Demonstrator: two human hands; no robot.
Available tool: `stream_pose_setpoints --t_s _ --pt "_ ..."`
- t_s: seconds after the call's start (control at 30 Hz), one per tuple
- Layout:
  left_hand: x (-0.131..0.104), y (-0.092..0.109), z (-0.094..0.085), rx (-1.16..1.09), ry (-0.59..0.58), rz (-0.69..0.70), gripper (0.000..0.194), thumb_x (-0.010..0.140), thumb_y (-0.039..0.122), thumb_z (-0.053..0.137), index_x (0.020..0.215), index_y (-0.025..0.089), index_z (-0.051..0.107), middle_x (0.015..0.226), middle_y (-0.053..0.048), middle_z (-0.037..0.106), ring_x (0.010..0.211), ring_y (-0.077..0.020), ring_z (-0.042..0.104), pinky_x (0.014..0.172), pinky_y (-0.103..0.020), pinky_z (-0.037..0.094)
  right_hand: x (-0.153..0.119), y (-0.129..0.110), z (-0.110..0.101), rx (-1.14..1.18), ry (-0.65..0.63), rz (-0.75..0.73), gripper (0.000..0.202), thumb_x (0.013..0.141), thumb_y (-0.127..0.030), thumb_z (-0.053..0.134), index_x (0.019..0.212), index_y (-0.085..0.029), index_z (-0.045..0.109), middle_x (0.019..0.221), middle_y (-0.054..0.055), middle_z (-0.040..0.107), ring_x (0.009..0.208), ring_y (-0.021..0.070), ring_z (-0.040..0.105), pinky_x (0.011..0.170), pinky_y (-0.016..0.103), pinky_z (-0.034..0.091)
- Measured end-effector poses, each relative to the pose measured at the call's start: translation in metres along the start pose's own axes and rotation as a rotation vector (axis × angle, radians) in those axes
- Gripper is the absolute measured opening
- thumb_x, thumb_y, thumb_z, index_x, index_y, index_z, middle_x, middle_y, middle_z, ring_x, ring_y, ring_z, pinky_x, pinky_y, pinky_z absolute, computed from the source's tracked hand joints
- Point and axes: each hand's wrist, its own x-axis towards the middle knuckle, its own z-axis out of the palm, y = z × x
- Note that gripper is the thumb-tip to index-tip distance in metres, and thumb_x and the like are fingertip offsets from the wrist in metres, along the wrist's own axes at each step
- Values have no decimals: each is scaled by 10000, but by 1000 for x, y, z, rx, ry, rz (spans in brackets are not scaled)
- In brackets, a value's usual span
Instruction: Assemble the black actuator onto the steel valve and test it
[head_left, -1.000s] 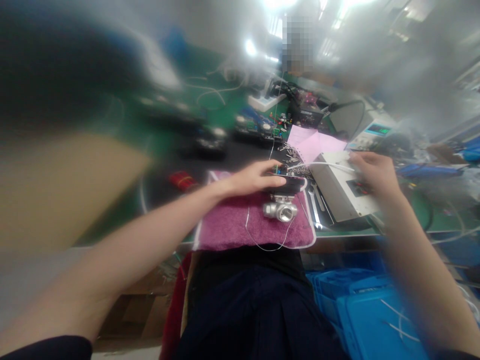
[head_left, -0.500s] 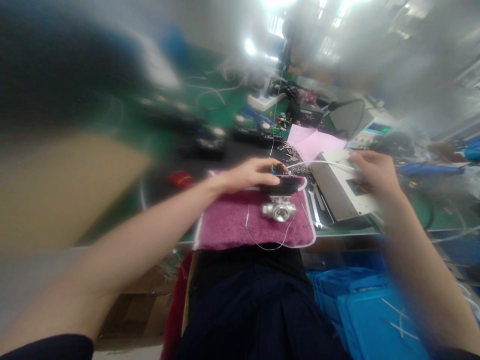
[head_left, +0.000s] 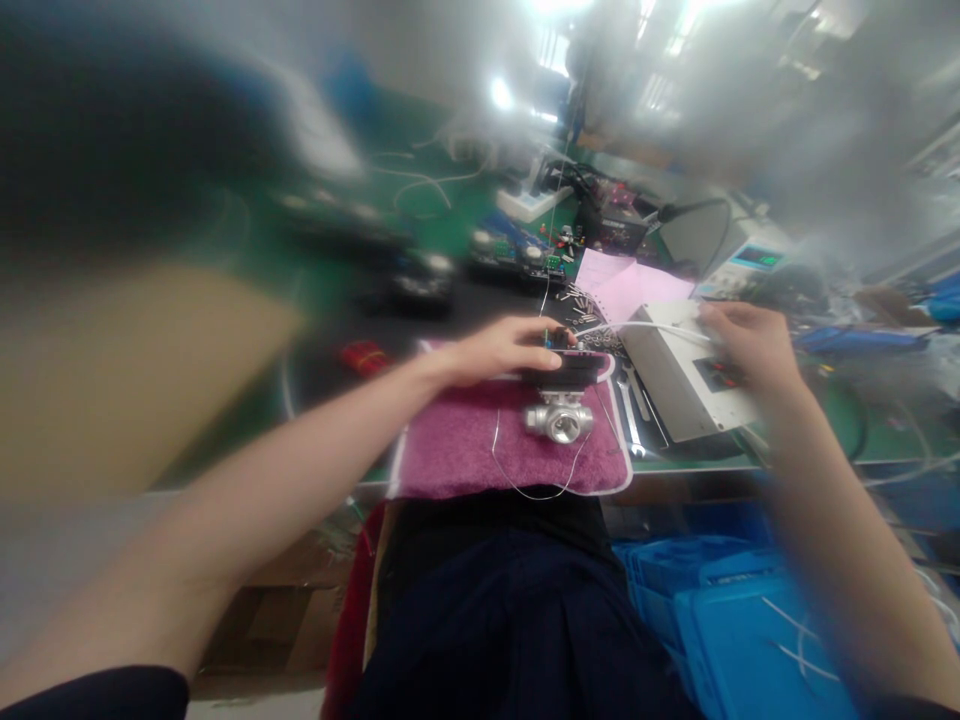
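A black actuator point(head_left: 574, 372) with a silver metal valve point(head_left: 562, 422) on its near side lies on a purple towel point(head_left: 450, 450). My left hand point(head_left: 506, 350) grips the actuator, thumb on the near side and fingers over the far side. A white cable point(head_left: 637, 324) runs from the actuator across a grey box point(head_left: 679, 390) towards my right hand. Over the right part of this box is my right hand point(head_left: 754, 340), its fingers closed together; what they hold, if anything, is too blurred to make out. A thin wire point(head_left: 525, 494) loops over the towel's front edge.
Wrenches point(head_left: 631, 415) lie between the towel and the box. Screws point(head_left: 581, 305) and pink paper point(head_left: 630, 285) are behind. Circuit assemblies point(head_left: 517, 255) stand further back left. Red parts point(head_left: 364, 357) lie left of the towel. Blue crates point(head_left: 735, 620) stand below the table edge.
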Motion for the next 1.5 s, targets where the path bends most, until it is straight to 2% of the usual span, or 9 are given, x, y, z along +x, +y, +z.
stream_pose_setpoints --t_s 0.1,0.27,0.8,1.1,1.33,1.5 --pt "0 0 0 -3 -7 -2 529 864 476 723 1313 201 677 1297 -93 714 1156 -272 671 1016 -415 501 -1 0 0 -3 3 -4 521 849 -621 704 1086 -176 837 919 77 805 725 208 673 711 323 519" --pt "0 1 0 -29 -13 -5 524 875 470 719 1312 183 671 1324 -106 700 1172 -282 665 1029 -416 488 -2 0 0 4 4 -15 505 853 -609 705 1089 -182 834 949 68 805 801 224 697 763 330 528" --pt "1 1 0 -7 -7 -13 533 876 491 718 1317 194 675 1321 -101 705 1149 -280 672 1011 -421 494 -1 -1 1 6 15 8 483 844 -600 724 1082 -197 840 927 67 811 718 211 685 676 319 504" --pt "0 -1 0 16 25 -43 559 876 490 740 1348 199 674 1413 -109 671 1272 -295 635 1094 -428 467 -1 0 1 14 11 -13 462 844 -585 733 1078 -202 838 940 62 810 766 206 696 760 325 530" --pt "0 -1 0 24 27 -25 549 873 501 729 1332 204 686 1376 -110 695 1245 -296 655 1080 -439 484 0 3 2 27 6 -24 483 819 -591 750 1078 -192 835 942 73 810 731 205 691 704 319 531" --pt "0 0 0 25 44 -35 573 851 515 730 1322 190 692 1363 -125 699 1246 -320 653 1086 -476 489 2 6 2 45 3 -63 380 811 -529 770 992 -200 828 995 58 810 784 200 693 778 325 549"
